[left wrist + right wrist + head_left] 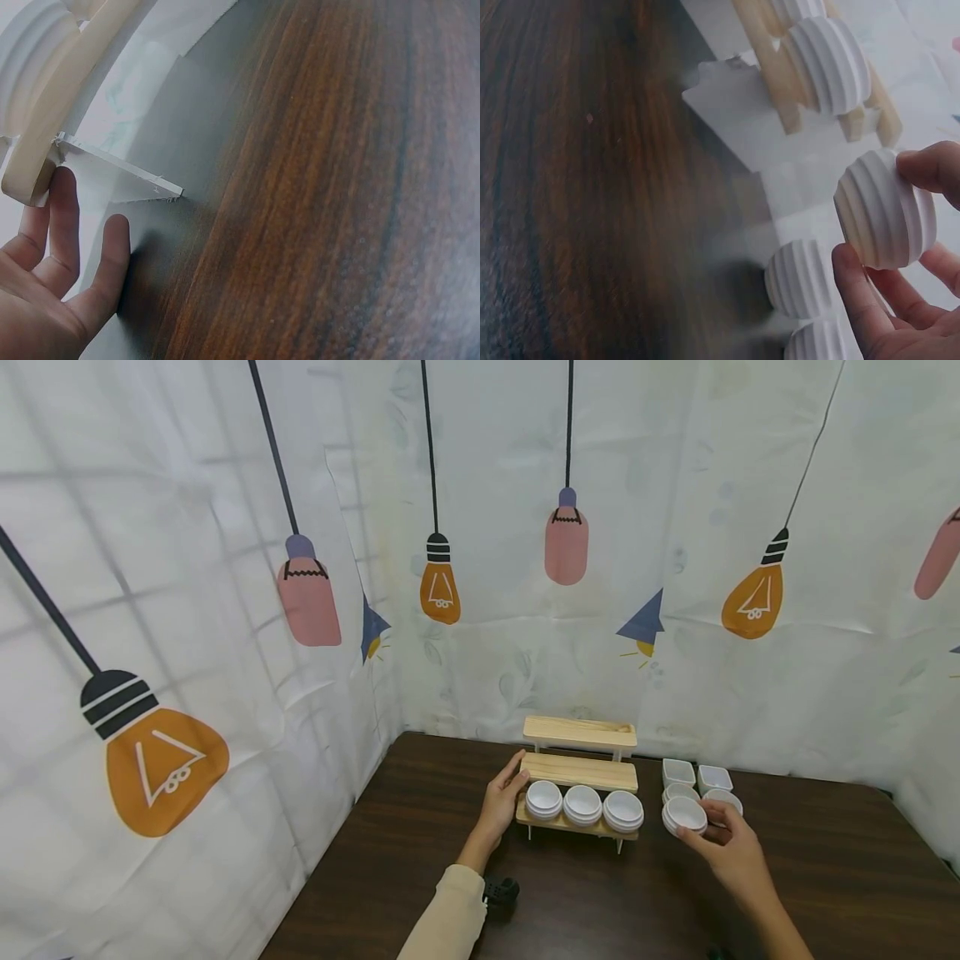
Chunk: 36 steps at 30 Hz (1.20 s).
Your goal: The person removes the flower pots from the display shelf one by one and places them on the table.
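Observation:
A three-tier wooden display stand (pixel 577 771) with clear supports stands on the dark wood table. Three white round ribbed bowls (pixel 582 804) sit in a row on its lowest tier. My left hand (pixel 497 802) holds the stand at its left end; in the left wrist view a fingertip lies under the end of a wooden board (pixel 67 97). To the right of the stand, my right hand (pixel 733 853) grips a white ribbed bowl (pixel 885 210) between thumb and fingers. In the right wrist view this bowl is raised above other ribbed bowls (pixel 799 279).
Behind the held bowl are two white square dishes (pixel 678 772) and more round bowls (pixel 723 799). A patterned white cloth (pixel 480 677) hangs along the table's back and left edges. A dark strap device (pixel 501 891) is on the left wrist.

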Motion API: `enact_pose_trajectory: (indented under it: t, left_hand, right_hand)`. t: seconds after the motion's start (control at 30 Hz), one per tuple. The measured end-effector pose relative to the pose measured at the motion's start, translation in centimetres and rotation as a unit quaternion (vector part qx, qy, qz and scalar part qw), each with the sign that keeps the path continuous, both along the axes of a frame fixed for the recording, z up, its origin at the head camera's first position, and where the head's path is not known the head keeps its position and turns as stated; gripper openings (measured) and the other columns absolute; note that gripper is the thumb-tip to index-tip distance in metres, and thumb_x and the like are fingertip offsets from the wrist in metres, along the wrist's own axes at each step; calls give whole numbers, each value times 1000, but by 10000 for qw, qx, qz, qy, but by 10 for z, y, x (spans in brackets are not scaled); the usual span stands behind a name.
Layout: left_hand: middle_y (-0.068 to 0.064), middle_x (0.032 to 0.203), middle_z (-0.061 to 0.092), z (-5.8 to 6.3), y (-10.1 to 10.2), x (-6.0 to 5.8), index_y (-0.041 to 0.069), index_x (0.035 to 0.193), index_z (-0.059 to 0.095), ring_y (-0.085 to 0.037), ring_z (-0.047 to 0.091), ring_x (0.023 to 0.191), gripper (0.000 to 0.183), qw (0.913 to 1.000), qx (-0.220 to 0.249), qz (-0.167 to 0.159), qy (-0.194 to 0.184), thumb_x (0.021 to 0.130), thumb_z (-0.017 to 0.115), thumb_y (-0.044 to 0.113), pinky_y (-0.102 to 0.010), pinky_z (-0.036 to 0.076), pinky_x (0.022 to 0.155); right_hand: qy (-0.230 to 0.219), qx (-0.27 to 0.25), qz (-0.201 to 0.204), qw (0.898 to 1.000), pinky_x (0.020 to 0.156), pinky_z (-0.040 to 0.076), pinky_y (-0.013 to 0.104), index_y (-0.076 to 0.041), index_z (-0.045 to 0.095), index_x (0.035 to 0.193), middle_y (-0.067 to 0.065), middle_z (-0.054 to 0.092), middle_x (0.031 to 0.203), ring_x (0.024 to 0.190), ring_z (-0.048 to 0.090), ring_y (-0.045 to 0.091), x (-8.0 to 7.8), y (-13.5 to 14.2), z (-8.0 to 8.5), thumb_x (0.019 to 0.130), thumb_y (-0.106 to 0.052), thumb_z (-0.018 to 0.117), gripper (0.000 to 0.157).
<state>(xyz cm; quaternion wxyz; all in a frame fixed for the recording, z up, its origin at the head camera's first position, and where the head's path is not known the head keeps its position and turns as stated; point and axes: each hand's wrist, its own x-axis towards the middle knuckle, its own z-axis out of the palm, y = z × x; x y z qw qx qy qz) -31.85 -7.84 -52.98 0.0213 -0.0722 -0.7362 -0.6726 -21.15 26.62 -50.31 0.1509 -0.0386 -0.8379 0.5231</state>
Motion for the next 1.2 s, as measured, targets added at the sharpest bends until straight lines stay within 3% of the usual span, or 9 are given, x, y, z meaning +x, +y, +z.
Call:
enact_pose_trajectory:
  t: [0.27, 0.47, 0.57, 0.83, 1.2]
  left_hand:
    - [-10, 127, 69, 3, 0, 0, 30, 155, 47, -13, 60, 110, 49, 10000, 18, -27, -52, 107, 54, 38, -45, 45, 107]
    - [-6, 131, 67, 2, 0, 0, 37, 153, 48, -11, 58, 110, 49, 9999, -25, -26, -105, 105, 55, 43, -39, 44, 104]
    - [-6, 132, 67, 2, -1, 0, 38, 153, 48, -12, 59, 111, 49, 9999, -34, -30, -91, 105, 55, 43, -39, 44, 104]
    - [-6, 136, 66, 2, 0, 1, 37, 153, 48, -12, 59, 111, 49, 10000, -7, -42, -60, 105, 55, 44, -44, 44, 107]
    - [-8, 145, 60, 1, 1, 1, 31, 155, 46, -20, 58, 120, 49, 10000, -28, 19, -35, 107, 53, 39, -50, 43, 109]
  right_hand:
    - [-135, 81, 45, 9999, 68, 52, 19, 1, 53, 135, -12, 61, 105, 85, 60, -10, -3, 11, -15, 87, -18, 84, 60]
    - [-474, 199, 115, 9986, 69, 52, 20, 2, 51, 138, 19, 63, 124, 85, 58, -11, -6, 17, -19, 88, -21, 83, 63]
    - [-658, 239, 177, 9974, 70, 52, 20, 2, 50, 139, 26, 61, 129, 85, 57, -13, -6, 19, -20, 88, -22, 83, 65]
    - [-1102, 390, 321, 9926, 71, 52, 20, 1, 48, 139, 30, 59, 132, 85, 55, -12, -12, 26, -24, 88, -27, 83, 68]
    - [-1230, 469, 394, 9905, 71, 52, 21, 3, 47, 140, 31, 58, 135, 87, 57, -6, -16, 29, -29, 89, -25, 82, 69]
